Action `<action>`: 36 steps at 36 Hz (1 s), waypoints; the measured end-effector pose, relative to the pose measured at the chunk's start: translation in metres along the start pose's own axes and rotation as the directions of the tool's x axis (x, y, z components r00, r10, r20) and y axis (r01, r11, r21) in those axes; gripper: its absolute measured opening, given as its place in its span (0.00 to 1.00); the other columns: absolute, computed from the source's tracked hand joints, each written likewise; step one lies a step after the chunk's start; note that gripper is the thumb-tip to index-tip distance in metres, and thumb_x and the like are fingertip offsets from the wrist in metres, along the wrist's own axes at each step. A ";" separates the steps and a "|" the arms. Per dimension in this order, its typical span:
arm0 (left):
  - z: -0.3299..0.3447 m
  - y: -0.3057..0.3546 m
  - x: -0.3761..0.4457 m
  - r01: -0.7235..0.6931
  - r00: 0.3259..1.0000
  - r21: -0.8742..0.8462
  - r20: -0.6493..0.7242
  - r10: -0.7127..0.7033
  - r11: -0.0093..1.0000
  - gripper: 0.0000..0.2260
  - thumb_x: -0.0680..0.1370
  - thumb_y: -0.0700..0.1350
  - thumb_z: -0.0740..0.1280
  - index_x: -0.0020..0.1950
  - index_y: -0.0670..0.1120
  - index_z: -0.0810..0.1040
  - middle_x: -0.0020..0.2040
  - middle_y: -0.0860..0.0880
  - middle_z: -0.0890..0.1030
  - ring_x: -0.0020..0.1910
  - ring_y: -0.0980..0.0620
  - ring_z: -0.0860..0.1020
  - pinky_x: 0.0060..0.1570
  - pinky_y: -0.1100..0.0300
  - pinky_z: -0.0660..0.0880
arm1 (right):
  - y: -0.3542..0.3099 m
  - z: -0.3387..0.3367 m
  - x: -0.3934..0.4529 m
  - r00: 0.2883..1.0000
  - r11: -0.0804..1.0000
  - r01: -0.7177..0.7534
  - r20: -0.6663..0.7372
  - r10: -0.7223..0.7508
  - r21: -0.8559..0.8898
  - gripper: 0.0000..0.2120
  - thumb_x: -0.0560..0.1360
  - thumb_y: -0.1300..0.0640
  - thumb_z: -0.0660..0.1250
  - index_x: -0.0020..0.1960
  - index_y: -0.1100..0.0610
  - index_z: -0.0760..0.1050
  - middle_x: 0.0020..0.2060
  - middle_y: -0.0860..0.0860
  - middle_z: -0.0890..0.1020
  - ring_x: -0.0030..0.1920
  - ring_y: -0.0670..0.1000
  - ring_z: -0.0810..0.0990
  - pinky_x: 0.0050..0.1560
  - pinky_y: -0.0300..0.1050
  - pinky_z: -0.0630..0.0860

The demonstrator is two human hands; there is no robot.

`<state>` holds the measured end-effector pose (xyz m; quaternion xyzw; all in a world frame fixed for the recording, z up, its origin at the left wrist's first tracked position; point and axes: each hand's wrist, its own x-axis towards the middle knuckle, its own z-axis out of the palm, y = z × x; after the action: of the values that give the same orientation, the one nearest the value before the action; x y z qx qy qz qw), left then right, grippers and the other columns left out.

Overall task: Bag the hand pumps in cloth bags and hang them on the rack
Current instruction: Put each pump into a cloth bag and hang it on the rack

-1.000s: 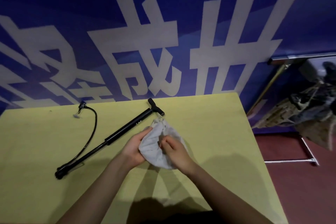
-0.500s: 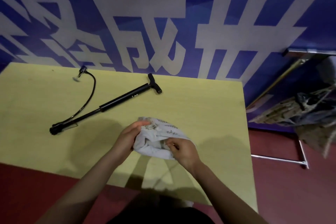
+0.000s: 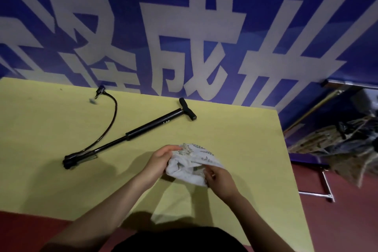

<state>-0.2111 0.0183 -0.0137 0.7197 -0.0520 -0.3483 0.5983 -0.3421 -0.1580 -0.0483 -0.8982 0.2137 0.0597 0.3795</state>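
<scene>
fingers of both hands [image 3: 158,161] [image 3: 219,180] grip bunched cloth bag [image 3: 190,166]; bag mouth seemingly hidden.

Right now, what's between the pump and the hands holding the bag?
Only bare yellow table, in the head view. The pump lies apart from the left hand and right hand gripping the bag.

The worktop [image 3: 235,129] is yellow, its far edge against a blue banner [image 3: 204,6]; a black pump [image 3: 151,129] lies on it aslant, T-handle toward the far right, foot toward the near left; its hose [image 3: 113,116] curves from the foot to the far edge, nozzle resting on the surface; a red floor [image 3: 347,221] shows beside the worktop.
</scene>
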 end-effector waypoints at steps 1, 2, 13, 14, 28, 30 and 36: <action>-0.007 0.005 0.002 -0.010 1.000 0.002 -0.014 0.010 1.000 0.16 0.82 0.35 0.54 0.52 0.48 0.81 0.52 0.49 0.84 0.51 0.53 0.82 0.49 0.60 0.78 | -0.008 0.002 0.003 1.000 1.000 0.018 -0.011 -0.019 -0.008 0.12 0.78 0.52 0.62 0.40 0.53 0.80 0.35 0.50 0.82 0.39 0.51 0.77 0.42 0.46 0.72; -0.015 0.010 0.005 -0.030 0.999 0.002 -0.037 0.030 1.000 0.17 0.82 0.35 0.54 0.50 0.48 0.81 0.50 0.49 0.84 0.49 0.53 0.82 0.47 0.61 0.78 | -0.018 0.003 0.007 0.999 1.000 0.029 -0.015 -0.029 -0.012 0.14 0.79 0.50 0.62 0.36 0.49 0.76 0.32 0.48 0.79 0.36 0.48 0.75 0.41 0.46 0.71; -0.138 -0.003 0.045 0.113 0.989 0.107 -0.107 -0.102 0.988 0.12 0.80 0.35 0.57 0.53 0.45 0.78 0.42 0.46 0.77 0.35 0.52 0.73 0.35 0.61 0.71 | -0.083 0.024 0.066 0.978 0.945 -0.210 -0.049 0.204 -0.249 0.17 0.76 0.53 0.62 0.30 0.47 0.62 0.26 0.48 0.67 0.29 0.48 0.65 0.28 0.41 0.57; -0.154 -0.007 0.047 0.110 0.985 0.112 -0.142 -0.093 0.988 0.11 0.80 0.36 0.58 0.52 0.46 0.78 0.42 0.46 0.77 0.36 0.51 0.74 0.36 0.60 0.71 | -0.085 0.025 0.071 0.975 0.943 -0.221 -0.068 0.211 -0.247 0.17 0.76 0.55 0.60 0.30 0.50 0.62 0.26 0.49 0.66 0.27 0.49 0.62 0.28 0.44 0.55; -0.314 -0.054 0.092 0.201 0.975 0.768 -0.217 -0.048 0.608 0.23 0.72 0.62 0.67 0.62 0.51 0.74 0.59 0.47 0.74 0.60 0.47 0.73 0.57 0.53 0.73 | -0.182 0.077 0.208 0.940 0.939 -0.336 -0.046 0.339 0.068 0.16 0.79 0.53 0.63 0.37 0.63 0.74 0.33 0.58 0.77 0.37 0.57 0.76 0.39 0.47 0.70; -0.317 -0.065 0.092 0.182 0.978 0.783 -0.209 -0.024 0.595 0.23 0.73 0.62 0.67 0.63 0.50 0.74 0.60 0.48 0.74 0.61 0.48 0.72 0.58 0.53 0.73 | -0.180 0.087 0.225 0.872 0.864 -0.480 -0.027 0.489 0.153 0.19 0.79 0.51 0.62 0.34 0.61 0.72 0.31 0.57 0.77 0.35 0.57 0.77 0.42 0.47 0.73; -0.319 -0.098 0.082 0.040 0.985 0.841 -0.125 0.122 0.540 0.22 0.76 0.61 0.57 0.61 0.48 0.76 0.57 0.49 0.75 0.59 0.49 0.69 0.56 0.54 0.70 | -0.163 0.113 0.248 0.729 0.690 -0.645 -0.007 0.685 0.328 0.21 0.76 0.43 0.65 0.46 0.63 0.77 0.39 0.59 0.81 0.42 0.61 0.80 0.47 0.50 0.76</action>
<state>-0.0027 0.2688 -0.1248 0.9434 -0.1786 -0.2046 0.1901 -0.0421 -0.0610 -0.0880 -0.6917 0.5553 0.1017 0.4503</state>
